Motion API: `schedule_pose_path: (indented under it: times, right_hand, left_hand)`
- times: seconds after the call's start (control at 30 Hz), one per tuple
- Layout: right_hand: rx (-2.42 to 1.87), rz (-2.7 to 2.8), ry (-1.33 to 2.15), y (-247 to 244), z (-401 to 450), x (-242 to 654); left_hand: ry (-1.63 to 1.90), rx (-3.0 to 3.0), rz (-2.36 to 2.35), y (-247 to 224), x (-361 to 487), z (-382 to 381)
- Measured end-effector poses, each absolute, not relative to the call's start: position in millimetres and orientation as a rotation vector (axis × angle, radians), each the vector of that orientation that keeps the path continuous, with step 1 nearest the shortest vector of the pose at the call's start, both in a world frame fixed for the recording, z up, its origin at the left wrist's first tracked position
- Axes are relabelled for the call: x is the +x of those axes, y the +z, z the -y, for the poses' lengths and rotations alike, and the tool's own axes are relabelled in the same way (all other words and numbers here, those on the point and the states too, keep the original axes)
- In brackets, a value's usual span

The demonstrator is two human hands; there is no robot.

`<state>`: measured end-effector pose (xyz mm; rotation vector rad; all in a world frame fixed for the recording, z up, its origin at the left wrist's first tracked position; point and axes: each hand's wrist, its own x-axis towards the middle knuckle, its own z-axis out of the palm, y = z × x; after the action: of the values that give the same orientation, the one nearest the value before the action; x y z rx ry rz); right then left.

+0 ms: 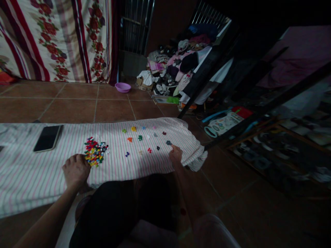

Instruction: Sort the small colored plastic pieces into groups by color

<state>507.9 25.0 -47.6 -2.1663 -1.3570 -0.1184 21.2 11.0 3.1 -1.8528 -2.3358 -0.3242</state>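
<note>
My left hand (76, 169) lies palm down on the striped cloth, its fingers loosely bent, touching the near left edge of a mixed pile of tiny coloured plastic pieces (94, 153). My right hand (176, 154) is at the right, index finger stretched out to a small dark grey cluster (168, 142); nothing shows in its grip. Between the hands lie small clusters sorted by colour, among them yellow (133, 128), orange (129, 139), dark green (140, 137), red (149, 150), blue (127, 154), black (158, 148) and brown (164, 133).
A smartphone (48, 138) lies on the striped cloth (72, 137) at the left. Beyond, on the tiled floor (77, 108), stand a purple basin (122, 87) and a heap of clothes (178, 65). A dark pole (196, 100) and a shoe rack (253, 144) are at the right.
</note>
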Motion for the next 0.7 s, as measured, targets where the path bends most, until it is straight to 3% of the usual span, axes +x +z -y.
schedule_pose_path:
  times: [0.37, 0.7]
  right_hand:
    - [-1.924, 1.382, -0.246, -35.5, -34.0, 480.6]
    - [-1.412, 1.829, 0.219, -10.5, -14.7, 294.5]
  left_hand:
    - [-0.365, -1.874, 2.309, -6.3, 15.5, -13.1]
    - [-0.399, -1.893, 2.347, -2.6, 15.6, -13.4]
